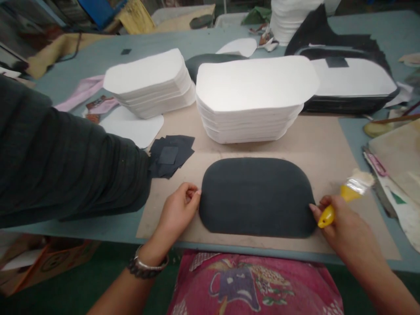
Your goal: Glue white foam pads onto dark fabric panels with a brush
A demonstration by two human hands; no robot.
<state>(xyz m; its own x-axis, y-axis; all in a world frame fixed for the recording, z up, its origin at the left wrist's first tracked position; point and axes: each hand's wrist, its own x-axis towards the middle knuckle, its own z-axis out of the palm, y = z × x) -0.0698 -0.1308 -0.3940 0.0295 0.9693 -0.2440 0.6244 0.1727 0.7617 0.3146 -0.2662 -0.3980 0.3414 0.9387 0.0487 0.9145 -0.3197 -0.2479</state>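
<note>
A dark oval panel point(257, 197) lies flat on a brown board point(328, 144) in front of me. My left hand point(182, 205) pinches or touches its left edge between thumb and curled fingers. At the panel's right edge is my right hand point(339, 223), its thumb and index finger on the rim. That same hand also holds a brush point(351, 188) with a yellow handle and pale bristles pointing up and right. Small dark squares point(170, 153) are piled loosely left of the panel.
Behind the panel stand two stacks of white pieces point(252, 96), point(151, 83). A black stack topped with a white piece point(354, 78) is at the back right. A tall pile of dark pieces point(72, 162) rises on the left. Papers point(400, 166) lie at the right edge.
</note>
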